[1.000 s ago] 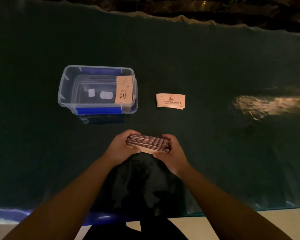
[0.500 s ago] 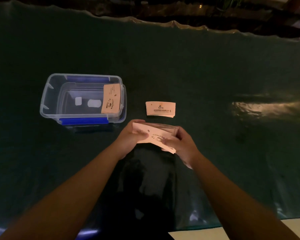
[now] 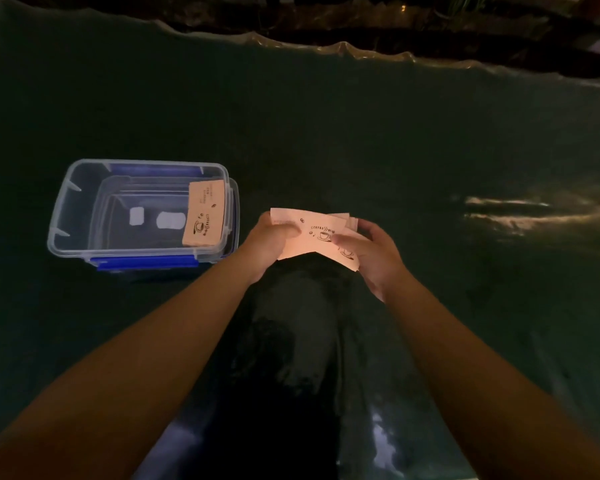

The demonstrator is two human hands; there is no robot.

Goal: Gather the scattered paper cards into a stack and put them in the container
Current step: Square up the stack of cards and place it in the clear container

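Note:
Both of my hands hold a stack of tan paper cards [image 3: 314, 237] printed with a coffee cup, tilted face up above the dark green table. My left hand [image 3: 269, 242] grips its left end and my right hand [image 3: 369, 252] pinches its right end. A corner of more cards [image 3: 349, 218] peeks out behind the stack, mostly hidden by it. To the left stands a clear plastic container [image 3: 66, 216] with blue clips. One stack of cards [image 3: 205, 218] leans against its right inner wall.
The dark green cloth [image 3: 361, 133] covers the table, with a wavy far edge and a bright light glare [image 3: 510, 211] at the right. My shadow falls on the cloth below my hands.
My hands have lifted the stack and carried it forward, tilting its printed face up. It now covers the small pile of cards that lay alone on the table.

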